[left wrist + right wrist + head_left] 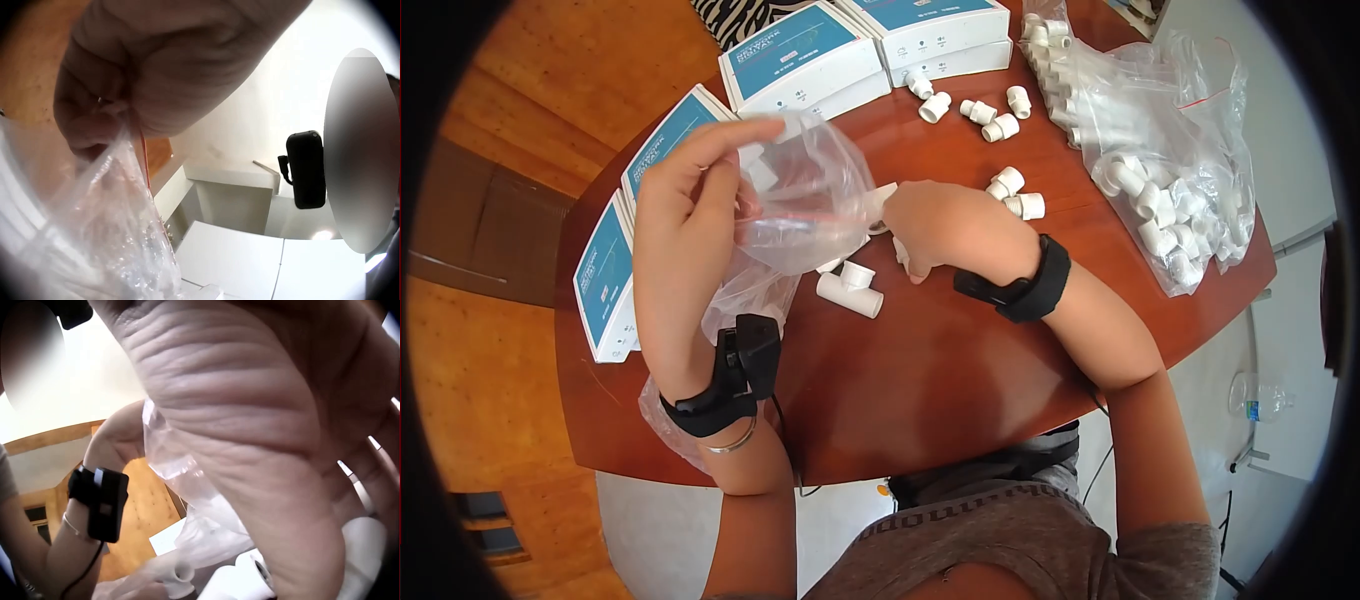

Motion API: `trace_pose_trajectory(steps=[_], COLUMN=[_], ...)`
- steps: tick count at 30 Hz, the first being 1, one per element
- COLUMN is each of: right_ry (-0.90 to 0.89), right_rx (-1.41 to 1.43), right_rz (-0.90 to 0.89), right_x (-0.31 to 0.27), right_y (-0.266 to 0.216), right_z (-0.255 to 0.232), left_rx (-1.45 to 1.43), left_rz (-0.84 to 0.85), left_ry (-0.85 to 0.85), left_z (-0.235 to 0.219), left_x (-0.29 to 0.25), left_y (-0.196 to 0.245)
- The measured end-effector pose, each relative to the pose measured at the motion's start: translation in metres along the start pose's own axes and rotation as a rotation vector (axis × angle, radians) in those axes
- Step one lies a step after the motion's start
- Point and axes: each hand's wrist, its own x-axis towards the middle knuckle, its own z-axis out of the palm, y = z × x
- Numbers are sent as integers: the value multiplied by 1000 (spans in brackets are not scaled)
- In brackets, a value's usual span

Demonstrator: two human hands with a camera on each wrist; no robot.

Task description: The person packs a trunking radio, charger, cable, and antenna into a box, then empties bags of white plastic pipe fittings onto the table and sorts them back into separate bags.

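Note:
My left hand point(685, 220) pinches the edge of a clear plastic zip bag point(825, 190) with a red seal line, which hangs open over the table; the left wrist view shows the bag's film point(119, 231) below the fingers. To its right, my right hand point(960, 230) curls palm-down over a white plastic pipe fitting point(362, 550), mostly hidden by the hand. A white tee fitting point(850, 290) lies on the table just left of this hand. More white fittings point(240, 581) show beneath the right palm in the right wrist view.
Blue-and-white boxes point(805, 60) line the far and left table edges. Several small white fittings point(1000, 127) lie loose beyond the right hand. At the right, clear bags hold white elbows point(1170, 215) and other fittings point(1060, 80). Another clear bag point(745, 295) lies under the left arm.

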Motion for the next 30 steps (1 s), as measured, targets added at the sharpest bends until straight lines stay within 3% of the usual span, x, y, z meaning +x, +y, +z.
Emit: trace_pose_trajectory(steps=[3, 6, 7, 8, 11, 12, 14, 16, 17, 18, 20, 22, 24, 25, 27, 28, 30], right_ry=[44, 503, 719, 842, 778, 584, 378, 568, 451, 453, 508, 417, 254, 255, 256, 257, 79], right_rx=[2, 197, 163, 234, 181, 468, 747, 316, 289, 289, 31, 84, 423, 424, 618, 617, -51], right_rz=[-38, 66, -84, -32, -129, -273, -412, -533, -360, -359, -309, -249, -295, -294, -16, -18, 447], right_x=[-5, -45, -55, -60, -98, -99, -93, -76, -81, -77, -66, -59, -44, -37, -28, -27, -27], right_y=[9, 7, 11, 14, -17, -16, -4, 12, 12, 14, 22, 27, 44, 52, 63, 64, 64], right_z=[-32, -76, -83, -88, -115, -120, -116, -95, -94, -91, -83, -88, -88, -86, -83, -79, -71], left_rx=[-266, -365, -400, -432, -685, -685, -681, -670, -614, -558, -508, -459, -366, -365, -226, -225, -178], left_rz=[47, 151, 137, 123, 122, 124, 62, 45, 2, -40, -47, -55, -60, -60, -94, -92, -145], left_ry=[138, 115, -18, -153, -245, -249, -312, -361, -342, -323, -328, -333, -278, -279, -244, -242, -225], left_z=[9, 14, 15, 18, 44, 50, 58, 60, 61, 61, 56, 50, 45, 40, 31, 28, 23], left_x=[-2, -4, -7, -9, -10, -12, -14, -12, -12, -12, -10, -9, -10, -9, -8, -8, -10], left_y=[10, 17, 21, 25, 28, 29, 30, 28, 24, 21, 19, 15, 10, 9, 9, 10, 14])
